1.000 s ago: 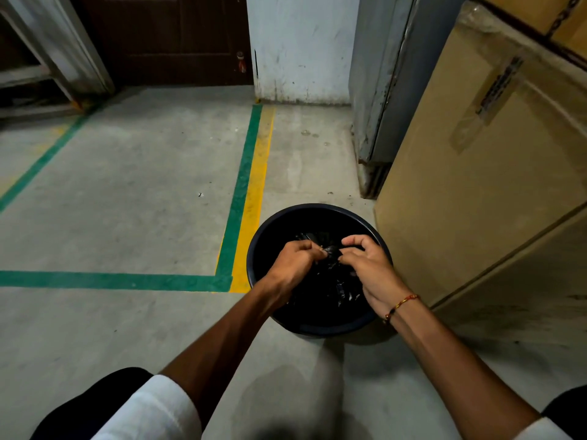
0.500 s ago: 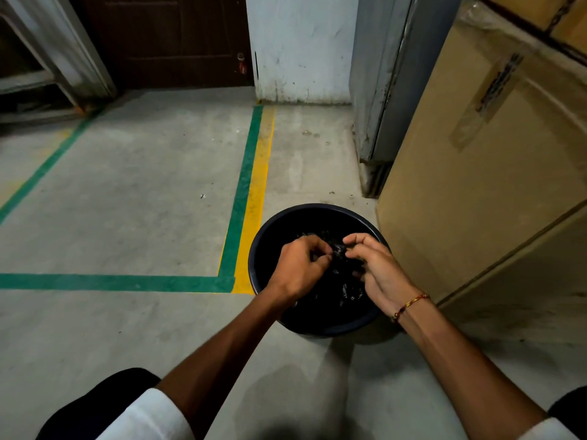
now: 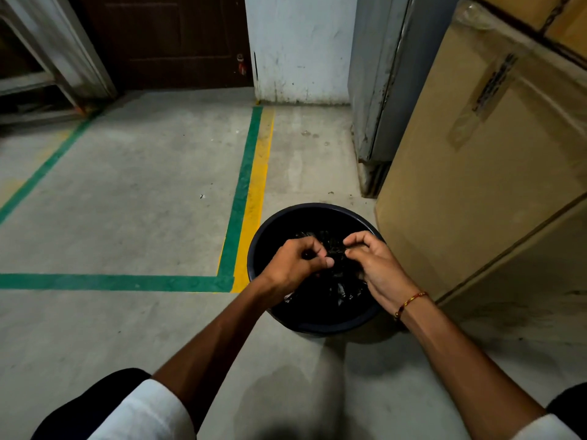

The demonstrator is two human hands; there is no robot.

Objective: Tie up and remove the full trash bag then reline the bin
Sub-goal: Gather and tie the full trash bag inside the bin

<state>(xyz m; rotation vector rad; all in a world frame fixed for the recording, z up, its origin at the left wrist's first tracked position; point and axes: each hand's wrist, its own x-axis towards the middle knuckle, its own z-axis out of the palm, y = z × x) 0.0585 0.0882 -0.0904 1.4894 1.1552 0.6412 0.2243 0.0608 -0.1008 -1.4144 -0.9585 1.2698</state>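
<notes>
A person is crouching over a bin on a concrete floor [image 3: 133,192], both arms reaching in from the bottom of the view. At far left, a green line [image 3: 114,282] is running across the floor toward the bin, meeting a second green line and a yellow line [image 3: 255,198] that are heading off toward 12 o'clock. The left hand [image 3: 293,265] is hovering over the bin's 9 o'clock side, fingers curled and pinched together on the gathered top of the black bag [image 3: 333,282]. The bag is sitting inside the round black bin [image 3: 320,325], its crinkled plastic filling the middle; what is lying inside the bag cannot be seen. The right hand [image 3: 376,265] is working at the bin's 3 o'clock side, thumb and fingers closing on the same bunch of plastic, just beside the left fingertips. A red and yellow thread [image 3: 409,301] is circling the right wrist. A tall cardboard box [image 3: 476,185] is standing just beside the bin at 3 o'clock, with a grey metal door [image 3: 374,77] behind it and a dark wooden door [image 3: 165,42] at 11 o'clock.
</notes>
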